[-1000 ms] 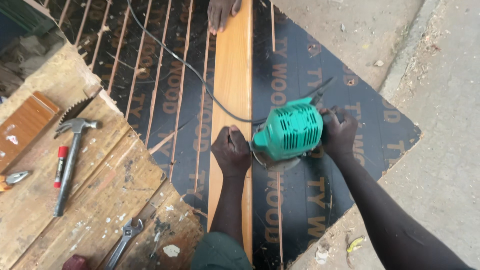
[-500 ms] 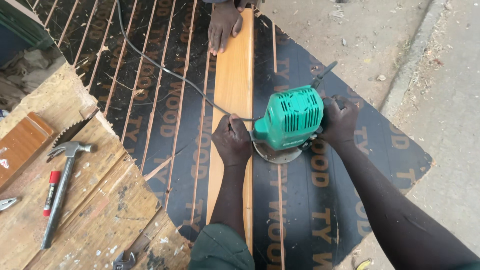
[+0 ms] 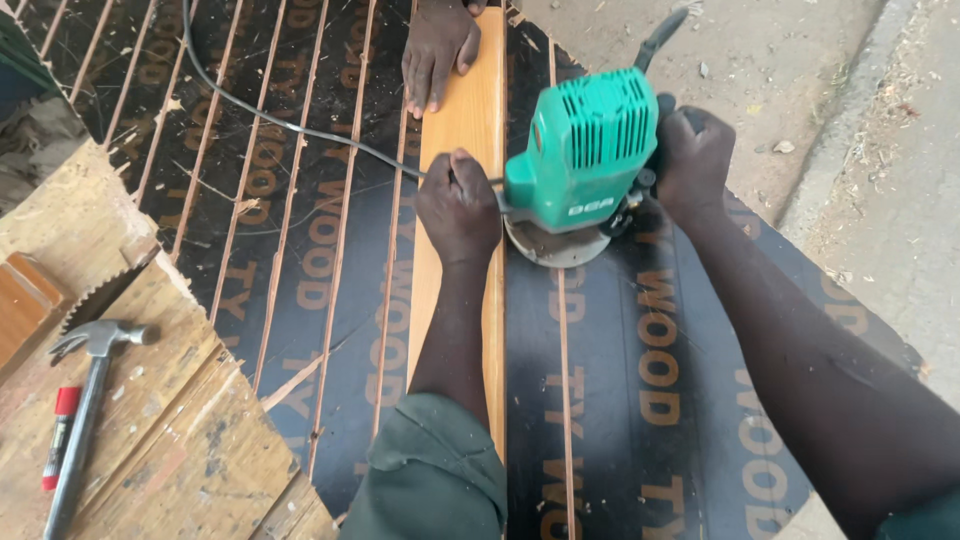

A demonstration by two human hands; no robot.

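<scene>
router (image 3: 585, 150) between both hands' grip

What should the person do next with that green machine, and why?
Probably push the green router farther along the wooden strip. Both the left hand and right hand grip it, uncut board lies ahead, and another person's hand steadies the strip.

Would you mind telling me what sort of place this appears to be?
Probably an open-air carpentry site: a green electric router cutting grooves in a dark film-faced plywood sheet on the ground, with a steel claw hammer nearby.
</scene>
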